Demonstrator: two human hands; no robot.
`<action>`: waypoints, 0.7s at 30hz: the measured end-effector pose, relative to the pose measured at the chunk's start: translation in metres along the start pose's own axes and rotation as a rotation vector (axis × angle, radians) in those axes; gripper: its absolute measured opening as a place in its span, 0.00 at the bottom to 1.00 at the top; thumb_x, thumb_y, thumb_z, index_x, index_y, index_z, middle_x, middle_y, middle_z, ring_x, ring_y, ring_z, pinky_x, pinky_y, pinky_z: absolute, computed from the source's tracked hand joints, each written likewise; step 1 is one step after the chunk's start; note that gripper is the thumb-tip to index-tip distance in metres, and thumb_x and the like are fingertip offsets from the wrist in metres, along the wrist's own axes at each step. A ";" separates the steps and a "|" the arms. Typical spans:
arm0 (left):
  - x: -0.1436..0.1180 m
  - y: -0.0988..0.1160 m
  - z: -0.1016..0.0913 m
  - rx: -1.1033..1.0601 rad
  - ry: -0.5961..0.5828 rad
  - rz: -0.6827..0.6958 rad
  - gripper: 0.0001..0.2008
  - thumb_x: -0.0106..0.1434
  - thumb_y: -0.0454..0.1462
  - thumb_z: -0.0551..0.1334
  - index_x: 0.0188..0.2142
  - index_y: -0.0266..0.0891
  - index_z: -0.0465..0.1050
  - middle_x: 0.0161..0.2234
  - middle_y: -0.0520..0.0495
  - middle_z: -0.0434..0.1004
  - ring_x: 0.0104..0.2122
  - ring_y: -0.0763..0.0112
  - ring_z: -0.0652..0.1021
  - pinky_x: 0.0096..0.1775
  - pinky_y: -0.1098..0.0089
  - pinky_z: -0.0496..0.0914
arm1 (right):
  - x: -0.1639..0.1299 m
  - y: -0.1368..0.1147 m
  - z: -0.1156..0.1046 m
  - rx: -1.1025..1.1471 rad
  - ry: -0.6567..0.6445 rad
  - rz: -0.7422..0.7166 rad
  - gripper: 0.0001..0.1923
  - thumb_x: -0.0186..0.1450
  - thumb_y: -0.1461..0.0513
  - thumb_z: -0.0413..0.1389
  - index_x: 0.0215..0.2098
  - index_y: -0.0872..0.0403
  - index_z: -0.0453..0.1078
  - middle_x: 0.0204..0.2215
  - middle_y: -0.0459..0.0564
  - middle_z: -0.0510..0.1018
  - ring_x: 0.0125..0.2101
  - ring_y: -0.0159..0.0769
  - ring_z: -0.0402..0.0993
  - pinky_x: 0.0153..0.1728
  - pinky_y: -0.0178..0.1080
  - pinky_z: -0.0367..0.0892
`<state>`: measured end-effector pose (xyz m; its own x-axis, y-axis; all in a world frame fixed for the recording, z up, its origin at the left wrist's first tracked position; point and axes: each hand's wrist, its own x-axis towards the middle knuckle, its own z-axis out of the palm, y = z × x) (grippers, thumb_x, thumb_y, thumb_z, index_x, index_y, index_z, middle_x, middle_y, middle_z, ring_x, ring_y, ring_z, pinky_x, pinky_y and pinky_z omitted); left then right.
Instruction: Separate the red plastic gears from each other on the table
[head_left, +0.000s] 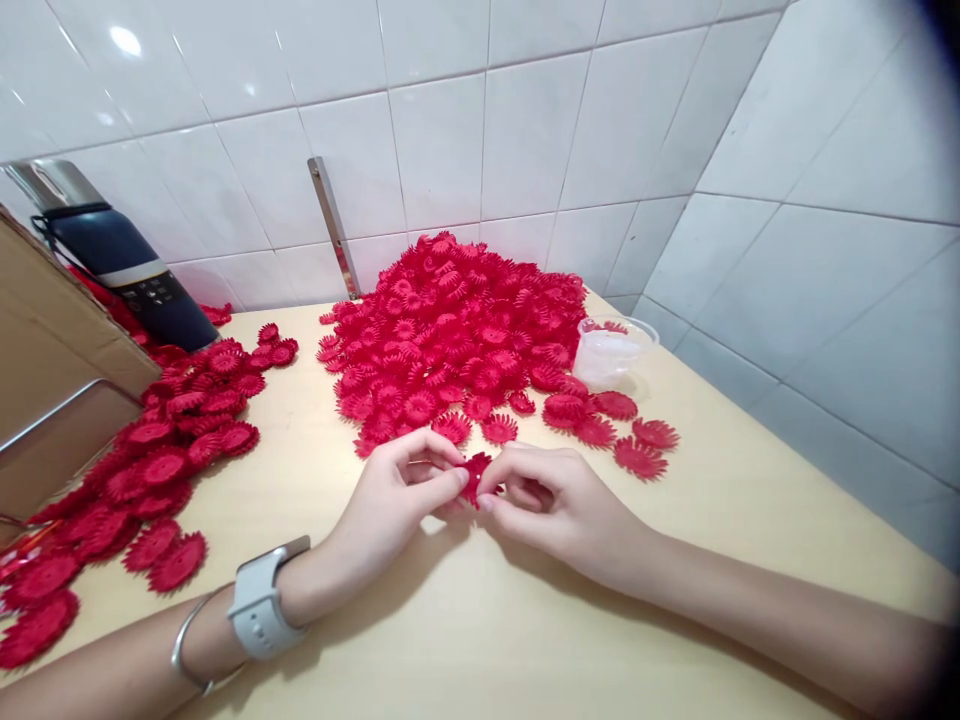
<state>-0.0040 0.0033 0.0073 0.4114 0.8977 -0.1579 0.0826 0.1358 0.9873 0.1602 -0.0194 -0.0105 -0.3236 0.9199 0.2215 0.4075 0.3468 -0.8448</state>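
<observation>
Between my two hands, a little above the table, is a red fringed fabric flower piece [475, 478] with a small hole showing near its middle. My left hand [409, 488] pinches its left edge between thumb and fingers. On the opposite edge, my right hand [559, 495] is closed in a pinch with thumb and forefinger. Fingers cover part of the piece on both sides. Just beyond my hands rises a large heap of similar red fringed pieces [457, 330]; a few loose ones [641, 458] lie to the right of it.
A clear plastic tub [615, 355] stands right of the heap. At left, stacked red discs [161, 465] spread beside a cardboard box [67, 370]. A dark blue flask [139, 255] leans behind them. A metal strip [334, 225] rests against the tiled wall [532, 130] behind the table [480, 630].
</observation>
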 end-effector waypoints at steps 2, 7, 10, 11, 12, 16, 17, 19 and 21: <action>0.000 0.000 0.001 -0.022 -0.033 0.009 0.04 0.53 0.33 0.61 0.29 0.36 0.66 0.25 0.53 0.71 0.25 0.76 0.74 0.29 0.74 0.70 | 0.001 0.001 -0.001 0.086 -0.015 0.092 0.05 0.56 0.66 0.51 0.24 0.56 0.67 0.13 0.38 0.56 0.16 0.25 0.51 0.18 0.30 0.49; -0.001 -0.003 0.001 0.025 -0.073 0.043 0.09 0.50 0.32 0.64 0.32 0.37 0.67 0.29 0.51 0.72 0.30 0.73 0.75 0.35 0.70 0.70 | 0.005 0.001 -0.002 0.313 -0.054 0.185 0.07 0.59 0.61 0.50 0.25 0.56 0.64 0.18 0.42 0.64 0.19 0.26 0.57 0.19 0.30 0.52; -0.001 -0.003 0.000 0.035 -0.003 0.022 0.08 0.52 0.31 0.61 0.33 0.37 0.66 0.26 0.51 0.72 0.29 0.72 0.75 0.33 0.71 0.69 | 0.006 0.003 -0.003 0.317 -0.015 0.187 0.08 0.60 0.60 0.49 0.26 0.56 0.62 0.19 0.42 0.63 0.21 0.27 0.58 0.21 0.31 0.55; -0.001 -0.004 -0.001 0.020 0.020 0.011 0.08 0.52 0.30 0.61 0.33 0.37 0.66 0.25 0.52 0.71 0.27 0.72 0.75 0.32 0.71 0.69 | 0.007 0.004 -0.003 0.300 0.028 0.191 0.09 0.61 0.59 0.48 0.26 0.56 0.62 0.19 0.42 0.62 0.21 0.27 0.57 0.21 0.31 0.55; -0.001 -0.004 -0.002 0.006 0.039 0.006 0.09 0.51 0.30 0.61 0.33 0.37 0.65 0.23 0.54 0.70 0.26 0.73 0.74 0.31 0.71 0.69 | 0.007 0.005 -0.003 0.283 0.080 0.196 0.09 0.61 0.59 0.48 0.26 0.56 0.61 0.19 0.42 0.61 0.20 0.27 0.57 0.21 0.31 0.54; -0.001 -0.003 -0.003 -0.005 0.071 0.008 0.10 0.50 0.30 0.62 0.31 0.38 0.62 0.20 0.56 0.68 0.22 0.75 0.72 0.27 0.74 0.68 | 0.007 0.010 -0.003 0.267 0.248 0.203 0.10 0.61 0.58 0.48 0.25 0.55 0.59 0.19 0.41 0.59 0.20 0.27 0.55 0.20 0.31 0.52; -0.001 -0.003 -0.003 0.000 0.072 0.012 0.10 0.50 0.30 0.62 0.31 0.38 0.61 0.20 0.56 0.68 0.21 0.76 0.72 0.26 0.74 0.67 | 0.007 0.011 -0.003 0.275 0.261 0.206 0.11 0.61 0.58 0.48 0.24 0.55 0.59 0.19 0.41 0.59 0.20 0.27 0.54 0.20 0.31 0.52; -0.003 -0.002 -0.002 0.016 0.083 0.019 0.09 0.51 0.30 0.61 0.30 0.38 0.60 0.20 0.56 0.68 0.20 0.78 0.71 0.25 0.75 0.66 | 0.007 0.012 -0.003 0.299 0.274 0.223 0.11 0.61 0.57 0.48 0.24 0.55 0.59 0.18 0.40 0.59 0.19 0.26 0.54 0.19 0.31 0.50; -0.004 -0.002 0.000 0.038 0.111 0.034 0.09 0.51 0.30 0.61 0.28 0.38 0.59 0.20 0.57 0.67 0.19 0.79 0.70 0.24 0.77 0.65 | 0.008 0.013 -0.003 0.324 0.292 0.243 0.11 0.60 0.57 0.49 0.24 0.55 0.59 0.18 0.40 0.59 0.19 0.26 0.53 0.19 0.32 0.50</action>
<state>-0.0062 -0.0003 0.0064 0.3117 0.9427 -0.1190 0.1057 0.0901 0.9903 0.1653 -0.0073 -0.0184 0.0196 0.9960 0.0874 0.1398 0.0839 -0.9866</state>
